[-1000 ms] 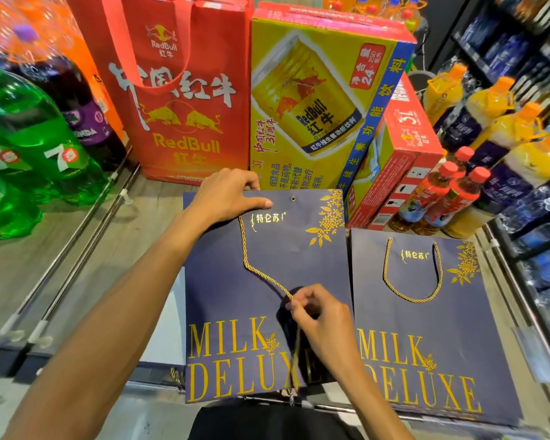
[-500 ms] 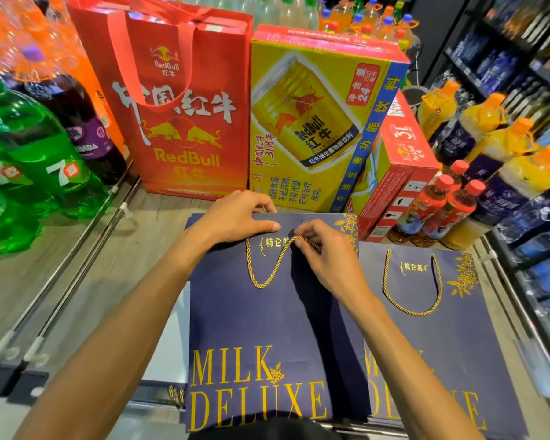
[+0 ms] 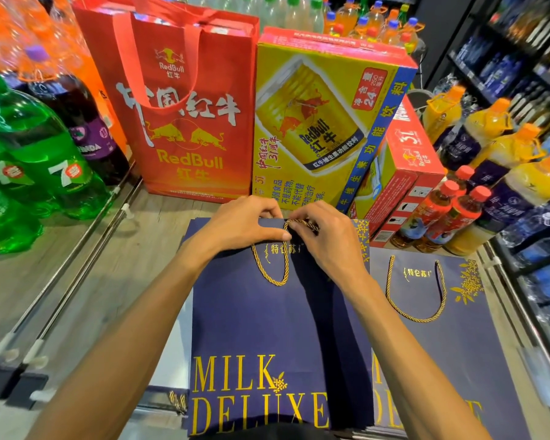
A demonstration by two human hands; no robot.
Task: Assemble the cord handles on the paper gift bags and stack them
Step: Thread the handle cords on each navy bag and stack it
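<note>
Since the earlier frames, the right hand (image 3: 327,239) has travelled from mid-panel up to the top edge of the near navy gift bag (image 3: 261,328), closing against the left hand (image 3: 242,227). This bag lies flat at centre frame, overlapping a second navy gift bag (image 3: 477,344) at lower right, whose finished cord handle (image 3: 416,317) is already fitted.

The left hand clamps the top edge, fingers curled over it and thumb on the front panel. The right hand pinches the gold cord (image 3: 280,274) at its free end. The eyelet is hidden under these fingers.

From the pinch, the cord loop hangs toward the lower frame, its long axis running top to bottom. The loop is narrower than before. The right hand is nearer the free end, so threading probably falls to it.
</note>
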